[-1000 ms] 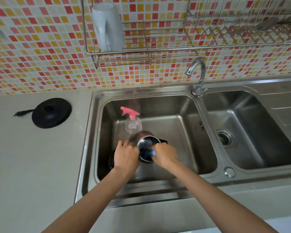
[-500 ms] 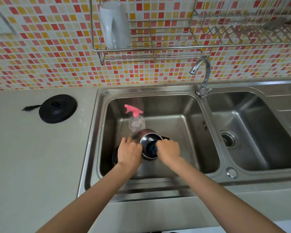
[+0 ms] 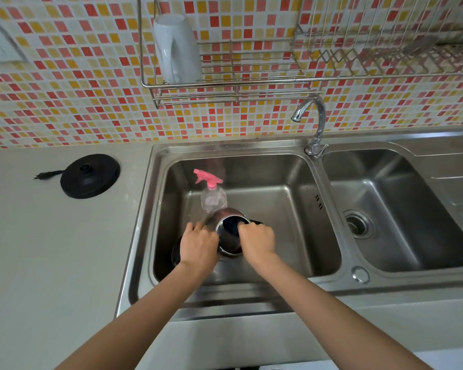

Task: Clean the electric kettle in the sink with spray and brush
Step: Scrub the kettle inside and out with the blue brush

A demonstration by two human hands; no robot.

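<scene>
Left fingers (image 3: 195, 227) are curled round the steel side of the kettle (image 3: 226, 245), so it is gripped by the left hand (image 3: 198, 243). Right fingers (image 3: 245, 228) are curled at the kettle's mouth; whether anything is held by the right hand (image 3: 257, 240) cannot be told, the inside being dark. The kettle is seen tilted, mouth toward the camera, in the left basin of the sink (image 3: 278, 182). A spray bottle (image 3: 213, 198) with a pink trigger is found just beside it at 11 o'clock. A dark round part (image 3: 175, 256) is half hidden at 8 o'clock. The black kettle base (image 3: 90, 175) is set on the table (image 3: 51, 249) at 10 o'clock, well apart. The faucet (image 3: 316, 124) is placed at 1 o'clock. A white mug (image 3: 177, 49) is hung upside down in the wire rack (image 3: 251, 84) at 12 o'clock.
</scene>
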